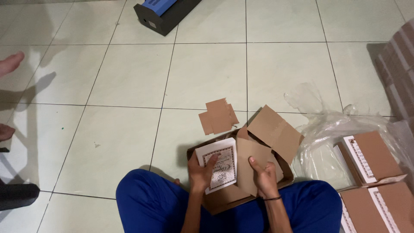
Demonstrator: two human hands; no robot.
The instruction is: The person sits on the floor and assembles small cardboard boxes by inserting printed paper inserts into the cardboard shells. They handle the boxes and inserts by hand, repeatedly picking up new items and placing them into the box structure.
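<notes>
Sitting cross-legged on the tiled floor [129, 82], I work over an open cardboard box [224, 196] that rests against my blue trouser legs [148, 203]. My left hand [199, 171] presses a printed white card [217, 167] with a patterned border, fingers curled over its near left edge, thumb on its face. My right hand [264, 177] grips a folded brown cardboard piece [252, 162], thumb on top and fingers closed behind it; the piece stands just right of the card and touches it.

The step in hand looks like joining card and cardboard, or fitting them into the box. The next move, as I judge it, calls for lining up their edges squarely while both hands keep a firm hold, since the box flap [276, 129] leans close behind.

A small flat cardboard cut-out [218, 115] lies on the floor just beyond the box. To the right, crumpled clear plastic [332, 142] wraps around finished brown packets with white printed edges [371, 157]. Far off, a black and blue machine [164, 13] sits on the tiles. At the far left, another person's hand [9, 62] shows.
</notes>
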